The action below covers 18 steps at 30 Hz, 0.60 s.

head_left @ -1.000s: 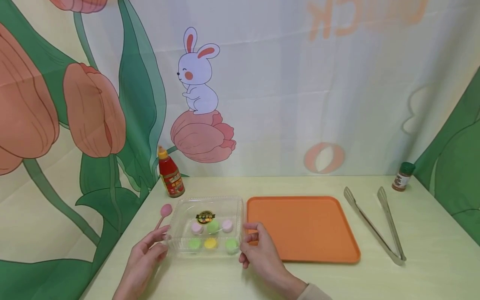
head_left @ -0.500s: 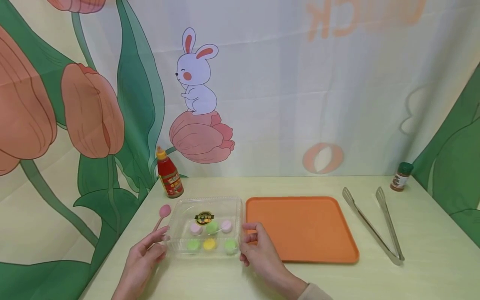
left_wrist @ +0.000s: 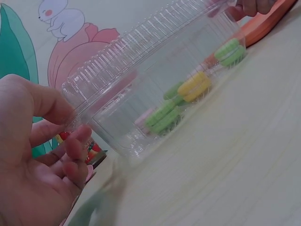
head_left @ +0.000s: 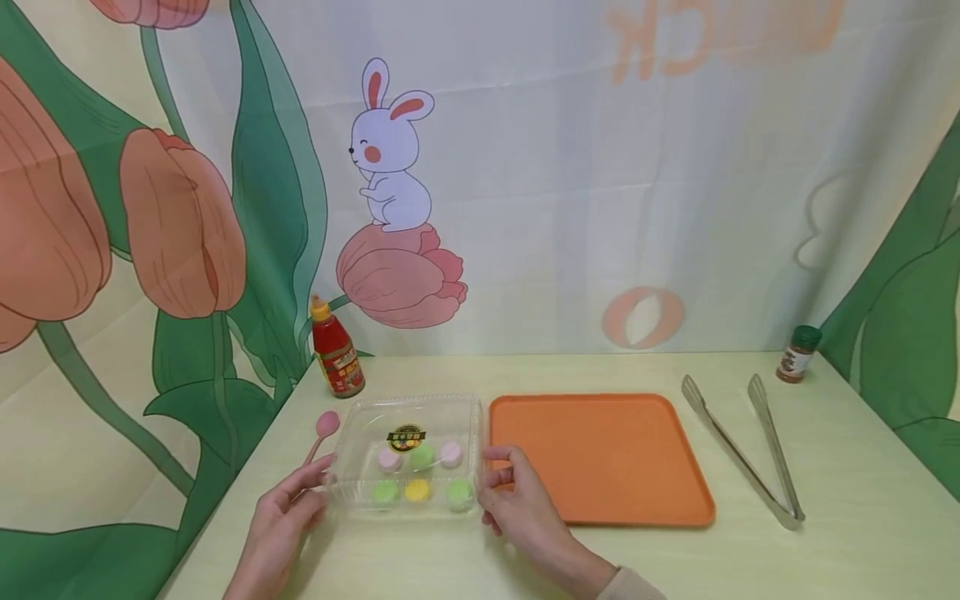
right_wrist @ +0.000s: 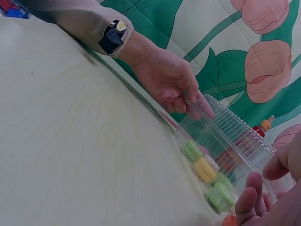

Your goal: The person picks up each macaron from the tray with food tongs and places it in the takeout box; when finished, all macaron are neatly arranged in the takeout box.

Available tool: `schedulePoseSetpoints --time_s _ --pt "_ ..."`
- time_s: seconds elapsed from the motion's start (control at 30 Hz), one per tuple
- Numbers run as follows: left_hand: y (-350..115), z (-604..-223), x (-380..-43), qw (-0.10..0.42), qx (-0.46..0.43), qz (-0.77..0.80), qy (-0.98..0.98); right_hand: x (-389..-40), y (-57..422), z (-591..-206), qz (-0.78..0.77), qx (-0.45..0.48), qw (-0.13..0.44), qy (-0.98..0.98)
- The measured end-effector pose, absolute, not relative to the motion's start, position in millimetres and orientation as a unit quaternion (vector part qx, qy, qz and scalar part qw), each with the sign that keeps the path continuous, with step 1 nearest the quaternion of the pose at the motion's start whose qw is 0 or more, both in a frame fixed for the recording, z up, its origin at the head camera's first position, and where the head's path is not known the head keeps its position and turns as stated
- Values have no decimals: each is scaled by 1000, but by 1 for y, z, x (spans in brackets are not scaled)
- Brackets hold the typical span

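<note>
A clear plastic clamshell box (head_left: pixel 442 412) with a dark round label on its lid sits on the table, lid down over several macarons in pink, green and yellow. One yellow macaron (left_wrist: pixel 195 86) lies in the front row between green ones. My left hand (head_left: pixel 281 521) pinches the rim at the box's left front corner, as the left wrist view shows close up. At the opposite front corner, my right hand (head_left: pixel 525 512) grips the rim between thumb and fingers. A green macaron (right_wrist: pixel 220 197) lies just inside the wall near the right hand.
Right of the box lies an orange tray (head_left: pixel 600 458), then metal tongs (head_left: pixel 738 454) spread apart. A red sauce bottle (head_left: pixel 337 354) and pink spoon (head_left: pixel 326 427) are at the left; a green-capped spice jar (head_left: pixel 798 354) stands back right. A printed curtain (head_left: pixel 540 208) hangs behind.
The whole scene shifts slightly left in the head view. Both hands keep the same hold on the box's front corners, and the box stays in its place on the table.
</note>
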State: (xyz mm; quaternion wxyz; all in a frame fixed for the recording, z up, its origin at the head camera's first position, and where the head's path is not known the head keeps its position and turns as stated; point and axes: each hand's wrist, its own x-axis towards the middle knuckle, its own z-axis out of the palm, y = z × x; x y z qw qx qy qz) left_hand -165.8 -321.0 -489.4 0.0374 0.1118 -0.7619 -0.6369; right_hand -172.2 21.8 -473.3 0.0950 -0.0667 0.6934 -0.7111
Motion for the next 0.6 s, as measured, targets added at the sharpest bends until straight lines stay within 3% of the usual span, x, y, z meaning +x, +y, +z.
schedulePoseSetpoints --time_s 0.4,0.6 --pt "-323 -481 -166 23 134 -598 -790 -175 52 -459 -648 -113 78 749" --pt "-321 -472 -165 66 103 -518 -846 -183 89 -446 -572 -108 -8 813"
